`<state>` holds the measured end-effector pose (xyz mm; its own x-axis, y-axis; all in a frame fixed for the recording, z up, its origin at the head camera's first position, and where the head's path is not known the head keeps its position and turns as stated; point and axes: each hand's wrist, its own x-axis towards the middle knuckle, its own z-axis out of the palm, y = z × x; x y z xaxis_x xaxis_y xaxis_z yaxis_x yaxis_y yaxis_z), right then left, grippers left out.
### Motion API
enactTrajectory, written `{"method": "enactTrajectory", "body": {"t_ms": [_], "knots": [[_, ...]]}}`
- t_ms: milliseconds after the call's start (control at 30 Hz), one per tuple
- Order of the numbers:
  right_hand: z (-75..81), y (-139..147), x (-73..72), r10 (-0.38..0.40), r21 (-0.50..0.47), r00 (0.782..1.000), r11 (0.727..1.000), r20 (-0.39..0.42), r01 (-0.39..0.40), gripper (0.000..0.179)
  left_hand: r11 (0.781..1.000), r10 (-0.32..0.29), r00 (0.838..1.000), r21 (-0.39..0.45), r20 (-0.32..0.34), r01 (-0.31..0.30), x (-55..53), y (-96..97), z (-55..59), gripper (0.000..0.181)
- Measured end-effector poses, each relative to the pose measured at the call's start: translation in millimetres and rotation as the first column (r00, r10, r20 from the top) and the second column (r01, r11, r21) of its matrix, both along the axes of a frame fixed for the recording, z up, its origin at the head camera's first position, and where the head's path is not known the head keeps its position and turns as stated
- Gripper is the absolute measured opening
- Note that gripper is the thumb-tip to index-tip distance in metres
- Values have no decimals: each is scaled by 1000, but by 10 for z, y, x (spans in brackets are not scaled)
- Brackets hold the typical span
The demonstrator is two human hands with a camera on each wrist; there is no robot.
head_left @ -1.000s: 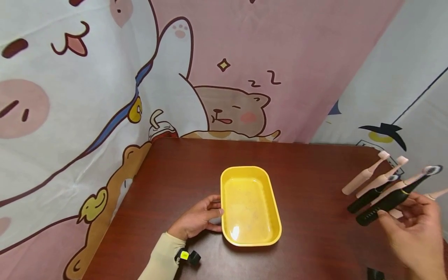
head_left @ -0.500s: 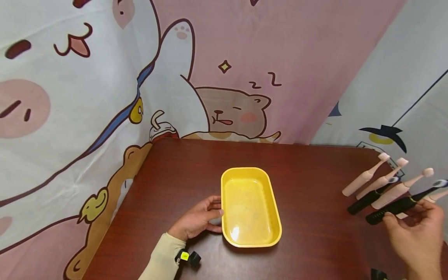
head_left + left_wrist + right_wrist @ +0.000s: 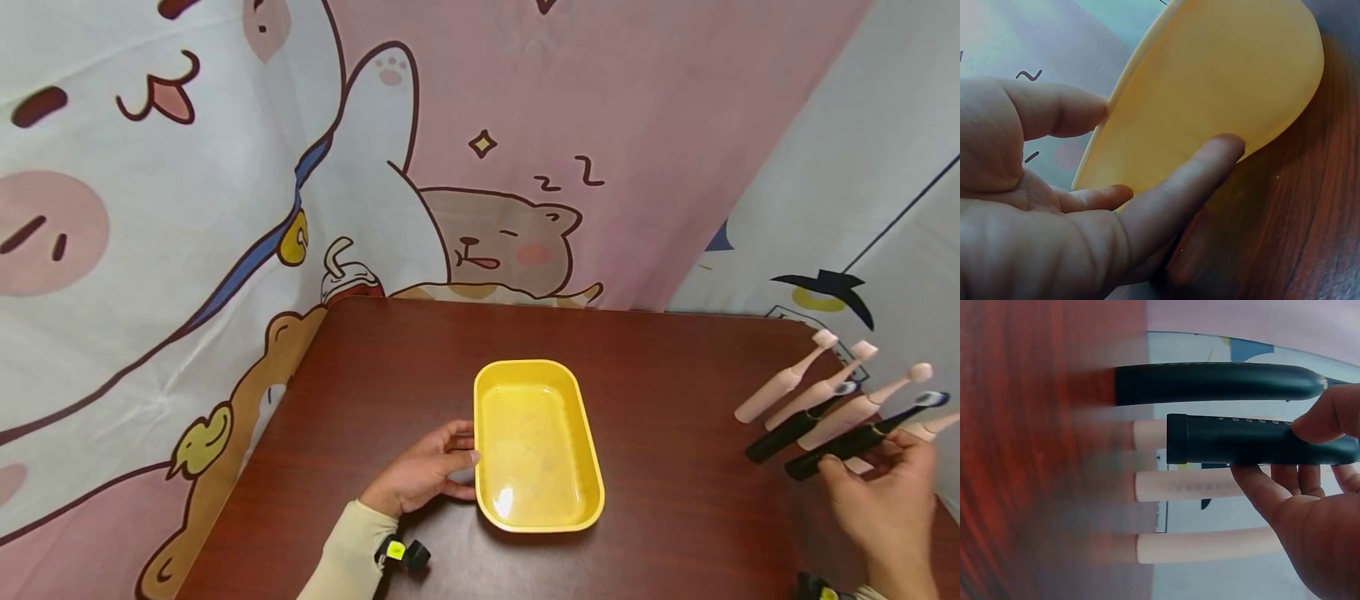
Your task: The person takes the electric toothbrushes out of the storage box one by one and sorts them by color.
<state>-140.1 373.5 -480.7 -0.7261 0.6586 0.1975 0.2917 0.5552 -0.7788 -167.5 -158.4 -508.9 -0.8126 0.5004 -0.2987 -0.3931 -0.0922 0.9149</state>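
Observation:
A yellow plastic tray (image 3: 536,450) sits on the table with its inside bare. At its left side is my left hand (image 3: 420,471); its thumb tip touches the rim and its fingers rest against the outer wall, seen closely in the left wrist view. My right hand (image 3: 885,492) pinches a black electric toothbrush (image 3: 1216,439) by the handle, thumb on one side and fingers on the other. The brush head points up and right. In the right wrist view its base looks a little off the tabletop. Another black electric toothbrush (image 3: 783,433) stands beside it.
Several pink electric toothbrushes (image 3: 772,393) stand upright at the table's right side, one partly hidden behind my right hand. The brown wooden table (image 3: 660,367) ends at a cartoon-printed cloth (image 3: 637,125) behind and to the left.
My right hand has shifted the black toothbrush slightly right, baring a pink toothbrush behind it; over the last half second it has barely moved. My left hand and the tray stay put.

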Motion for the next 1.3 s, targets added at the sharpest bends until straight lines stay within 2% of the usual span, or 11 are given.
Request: {"method": "enactTrajectory", "body": {"t_ms": [667,1300], "knots": [[-199,138,-41,21,7,1000,1000,1,-21,66,1000,7,1000,5,-1,-7,1,6,-29,60],[-245,126,-40,66,-7,997,998,-27,-66,72,1000,9,1000,2,-5,-9,5,12,-23,59]]}}
